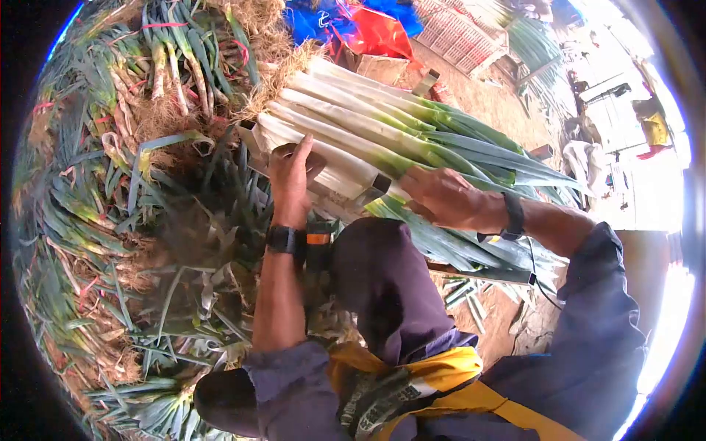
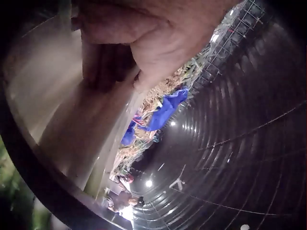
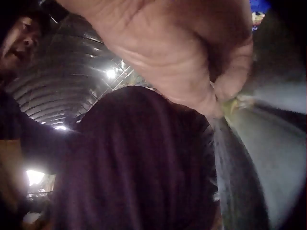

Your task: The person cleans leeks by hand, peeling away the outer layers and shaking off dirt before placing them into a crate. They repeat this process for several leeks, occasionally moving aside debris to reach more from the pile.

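Note:
Trimmed leeks [image 1: 346,121] lie side by side on a metal frame, white stems to the left and green leaves to the right. My left hand [image 1: 290,180] grips the white stem of the nearest leek [image 1: 346,165]. Up close in the left wrist view, that hand's fingers [image 2: 115,28] bend down onto the pale stem [image 2: 86,129]. Farther right my right hand [image 1: 448,197] holds the same row's near side, where white turns green. In the right wrist view its thumb and fingers pinch a leek [image 3: 235,110] where the leaves spread.
Untrimmed leeks [image 1: 95,220] with roots and red ties are heaped at left. Square metal posts [image 1: 371,189] of the frame stick up beside the row. Behind are a red sheet [image 1: 379,33], blue plastic [image 1: 312,22] and a crate [image 1: 463,33]. My knee [image 1: 382,257] is close below the frame.

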A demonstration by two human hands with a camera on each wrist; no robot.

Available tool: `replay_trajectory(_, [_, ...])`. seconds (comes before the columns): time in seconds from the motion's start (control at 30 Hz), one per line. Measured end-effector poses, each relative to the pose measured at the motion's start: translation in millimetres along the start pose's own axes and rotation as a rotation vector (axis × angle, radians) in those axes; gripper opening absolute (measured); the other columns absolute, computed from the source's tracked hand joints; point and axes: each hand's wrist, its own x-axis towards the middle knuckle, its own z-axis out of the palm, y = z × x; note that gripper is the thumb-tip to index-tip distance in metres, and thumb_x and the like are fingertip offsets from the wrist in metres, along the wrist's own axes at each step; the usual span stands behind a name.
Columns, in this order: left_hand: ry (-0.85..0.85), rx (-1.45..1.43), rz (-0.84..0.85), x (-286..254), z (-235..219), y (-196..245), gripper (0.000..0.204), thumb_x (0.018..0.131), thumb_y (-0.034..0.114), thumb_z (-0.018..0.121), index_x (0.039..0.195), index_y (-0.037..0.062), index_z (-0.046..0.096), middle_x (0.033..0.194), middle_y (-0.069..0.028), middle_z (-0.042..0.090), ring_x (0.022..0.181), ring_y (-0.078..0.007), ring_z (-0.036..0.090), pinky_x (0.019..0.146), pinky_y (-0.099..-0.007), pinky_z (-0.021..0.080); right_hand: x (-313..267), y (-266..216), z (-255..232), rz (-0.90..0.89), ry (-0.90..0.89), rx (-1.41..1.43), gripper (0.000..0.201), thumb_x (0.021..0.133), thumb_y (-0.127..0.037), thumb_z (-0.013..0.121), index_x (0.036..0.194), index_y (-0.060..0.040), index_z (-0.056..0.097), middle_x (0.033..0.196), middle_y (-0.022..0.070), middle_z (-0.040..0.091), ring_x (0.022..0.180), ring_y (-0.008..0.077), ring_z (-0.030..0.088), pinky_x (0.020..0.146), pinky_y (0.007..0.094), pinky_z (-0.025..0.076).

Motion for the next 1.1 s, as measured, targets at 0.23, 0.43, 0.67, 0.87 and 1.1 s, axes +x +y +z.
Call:
replay_trajectory(0.23, [-0.057, 0.009, 0.064, -38, -28, 28, 0.031, 0.097, 0.03, 0.07, 0.11, 0.0022, 0.066, 0.09, -0.0053, 0.069, 0.082, -0.0183, 0.07, 0.08, -0.032, 0.061, 6, -5, -21, -0.026, -0.082, 0.007, 0.031, 0.093, -0.025, 0.068, 0.098, 0.0043, 0.061, 0.097, 0.0245, 0.062, 0.095, 0.0425, 0.063, 0.086, 0.05, 0.051])
replay_trajectory(0.43, [0.086, 0.072, 0.027, -117, -134, 46, 0.022, 0.099, 0.028, 0.067, 0.108, 0.0078, 0.065, 0.098, -0.0032, 0.07, 0.085, -0.0155, 0.068, 0.078, -0.0318, 0.058, 1, -36, -66, -0.229, -0.03, -0.011, 0.038, 0.097, -0.028, 0.066, 0.118, 0.0038, 0.064, 0.108, 0.0236, 0.067, 0.102, 0.0387, 0.065, 0.089, 0.0452, 0.051])
replay_trajectory(0.67, [0.186, -0.059, 0.072, -273, -192, 127, 0.022, 0.102, 0.025, 0.063, 0.113, 0.0068, 0.066, 0.099, -0.0017, 0.067, 0.091, -0.0141, 0.065, 0.085, -0.0348, 0.055, 120, -197, -135, -0.309, -0.058, 0.014, 0.043, 0.1, -0.035, 0.062, 0.123, 0.001, 0.065, 0.104, 0.0212, 0.071, 0.099, 0.0355, 0.069, 0.086, 0.043, 0.053])
replay_trajectory(0.87, [0.293, -0.262, 0.036, -329, -220, 112, 0.026, 0.104, 0.024, 0.061, 0.121, 0.0052, 0.064, 0.097, -0.0008, 0.065, 0.088, -0.0132, 0.063, 0.082, -0.0346, 0.054, 305, -307, -25, -0.315, -0.307, 0.405, 0.039, 0.098, -0.034, 0.065, 0.114, 0.0014, 0.067, 0.086, 0.0174, 0.071, 0.081, 0.0307, 0.071, 0.077, 0.0425, 0.054])
replay_trajectory(1.1, [0.484, -0.094, 0.159, -340, -233, 167, 0.026, 0.105, 0.018, 0.054, 0.123, 0.0001, 0.061, 0.093, -0.0029, 0.062, 0.081, -0.0118, 0.059, 0.072, -0.025, 0.048, 457, -359, 140, -0.427, 0.089, 0.449, 0.026, 0.091, -0.021, 0.06, 0.092, 0.0042, 0.064, 0.085, 0.0296, 0.066, 0.082, 0.0512, 0.062, 0.074, 0.0582, 0.049])
